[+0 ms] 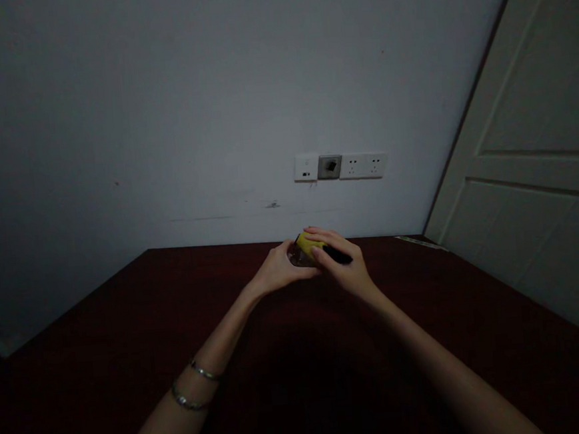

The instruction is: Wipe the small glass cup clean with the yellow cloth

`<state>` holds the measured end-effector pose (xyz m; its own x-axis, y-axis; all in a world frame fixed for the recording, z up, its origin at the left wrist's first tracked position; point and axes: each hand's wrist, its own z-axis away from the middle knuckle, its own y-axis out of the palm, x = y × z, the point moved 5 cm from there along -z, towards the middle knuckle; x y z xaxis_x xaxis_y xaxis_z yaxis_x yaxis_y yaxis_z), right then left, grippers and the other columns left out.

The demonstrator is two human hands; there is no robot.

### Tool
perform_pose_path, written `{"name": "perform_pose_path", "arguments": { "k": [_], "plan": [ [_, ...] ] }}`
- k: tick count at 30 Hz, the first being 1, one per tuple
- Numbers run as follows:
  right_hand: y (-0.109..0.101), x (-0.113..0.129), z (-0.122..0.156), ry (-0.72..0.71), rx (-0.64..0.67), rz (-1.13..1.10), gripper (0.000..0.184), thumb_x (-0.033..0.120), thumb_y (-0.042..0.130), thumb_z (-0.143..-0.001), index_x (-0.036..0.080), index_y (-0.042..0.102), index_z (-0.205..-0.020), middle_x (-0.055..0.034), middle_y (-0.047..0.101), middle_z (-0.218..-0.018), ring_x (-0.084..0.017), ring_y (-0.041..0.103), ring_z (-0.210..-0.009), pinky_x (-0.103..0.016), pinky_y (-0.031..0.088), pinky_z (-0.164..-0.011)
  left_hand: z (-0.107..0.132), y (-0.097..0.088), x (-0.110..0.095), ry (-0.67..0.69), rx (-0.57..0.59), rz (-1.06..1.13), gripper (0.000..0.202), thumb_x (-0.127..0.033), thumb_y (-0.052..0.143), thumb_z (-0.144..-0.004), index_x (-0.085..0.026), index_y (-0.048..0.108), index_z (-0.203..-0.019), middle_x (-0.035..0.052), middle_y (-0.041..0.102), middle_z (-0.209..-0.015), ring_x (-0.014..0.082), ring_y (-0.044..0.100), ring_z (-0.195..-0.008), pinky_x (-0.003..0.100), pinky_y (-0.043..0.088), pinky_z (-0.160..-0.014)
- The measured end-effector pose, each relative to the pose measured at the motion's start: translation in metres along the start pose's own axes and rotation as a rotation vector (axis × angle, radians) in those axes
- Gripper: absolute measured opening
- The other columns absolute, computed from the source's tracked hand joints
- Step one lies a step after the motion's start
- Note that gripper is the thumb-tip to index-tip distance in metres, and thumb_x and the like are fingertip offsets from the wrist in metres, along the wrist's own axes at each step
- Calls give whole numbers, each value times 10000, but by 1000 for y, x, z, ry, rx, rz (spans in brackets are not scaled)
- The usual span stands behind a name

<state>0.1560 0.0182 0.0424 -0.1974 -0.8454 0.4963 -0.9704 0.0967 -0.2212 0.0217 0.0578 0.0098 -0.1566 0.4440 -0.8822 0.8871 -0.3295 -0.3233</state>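
Observation:
Above the dark red table, both my hands meet in the middle of the view. My left hand (277, 269) is curled around a small see-through cup-like thing (297, 256), tilted on its side; its exact kind is hard to make out in the dim light. Pressed against it is a yellow sponge-like piece (310, 244), gripped between the thumb and fingers of my right hand (346, 263). A black part (337, 255) shows under the right palm, and I cannot tell whether it belongs to the yellow piece. Two silver bracelets circle my left forearm.
The dark red tabletop (187, 318) reaches back to a pale wall (211, 116). Switches and power sockets (363, 165) are set in that wall just above the table. A panelled white door (532, 178) stands along the right side. The room is dim.

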Motion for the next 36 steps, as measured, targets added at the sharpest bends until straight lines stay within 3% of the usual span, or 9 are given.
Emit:
{"name": "perform_pose_path", "arguments": {
  "k": [4, 6, 8, 11, 13, 21, 28, 33, 36],
  "plan": [
    [-5, -23, 1, 289, -120, -135, 281, 402, 575, -810, 229, 688, -999, -45, 695, -1053, -230, 632, -1004, -434, 472, -927, 2, 2, -2, -26, 43, 69, 645, -300, 790, -542, -121, 492, -1086, 75, 634, -912, 151, 604, -719, 263, 484, -583],
    [-5, -21, 2, 257, -114, -150, 283, 396, 587, -805, 244, 680, -1023, -37, 680, -1098, -222, 611, -1053, -431, 449, -961, 3, 2, 0, -56, 72, 65, 664, -331, 773, -567, -132, 469, -1122, 38, 628, -806, 100, 556, -543, 199, 413, -433],
    [-4, -9, 2, 127, -54, -108, 272, 345, 600, -805, 273, 662, -1060, -24, 638, -1180, -208, 565, -1128, -436, 402, -1013, 3, -1, 1, -77, 75, 49, 672, -359, 756, -589, -138, 453, -1146, 3, 601, -714, 71, 501, -439, 169, 349, -360],
    [1, 9, 4, -55, 53, -17, 319, 264, 621, -795, 313, 630, -1110, -9, 583, -1259, -203, 517, -1188, -460, 365, -1042, 3, -4, 2, -73, 66, 58, 698, -374, 750, -595, -141, 437, -1174, -11, 576, -695, 71, 499, -424, 168, 348, -344],
    [2, 15, 5, -101, 79, 4, 340, 243, 625, -792, 326, 621, -1122, -3, 576, -1267, -203, 512, -1194, -468, 364, -1043, 3, -4, 1, -52, 80, 66, 695, -376, 750, -597, -146, 440, -1175, -11, 571, -695, 72, 496, -425, 173, 351, -343],
    [-5, -4, 2, 160, -150, -38, 267, 349, 582, -819, 262, 665, -1057, -29, 678, -1102, -208, 613, -1052, -443, 444, -978, 4, 2, 0, -22, 140, 118, 647, -354, 759, -582, -162, 430, -1106, -18, 582, -703, 47, 469, -404, 158, 353, -335],
    [5, 16, 5, -42, -26, 31, 310, 241, 600, -810, 311, 629, -1111, -5, 596, -1239, -196, 533, -1168, -451, 379, -1038, 3, -5, -2, -34, 74, 51, 621, -397, 738, -620, -162, 454, -1119, -36, 537, -658, 49, 448, -399, 159, 344, -324],
    [-2, -2, 2, 183, -129, -52, 257, 356, 592, -809, 249, 676, -1027, -30, 681, -1093, -214, 608, -1051, -423, 444, -972, 5, -1, -3, -36, 140, 58, 650, -405, 749, -595, -162, 448, -1118, -20, 568, -712, 44, 450, -410, 159, 349, -330],
    [-6, -10, 0, 276, -123, -101, 298, 423, 564, -815, 230, 674, -1015, -37, 691, -1063, -222, 617, -1023, -409, 462, -940, 5, 1, -3, -44, 167, 67, 639, -400, 756, -587, -159, 449, -1093, -19, 575, -714, 42, 448, -407, 160, 347, -329]
  ]
}}
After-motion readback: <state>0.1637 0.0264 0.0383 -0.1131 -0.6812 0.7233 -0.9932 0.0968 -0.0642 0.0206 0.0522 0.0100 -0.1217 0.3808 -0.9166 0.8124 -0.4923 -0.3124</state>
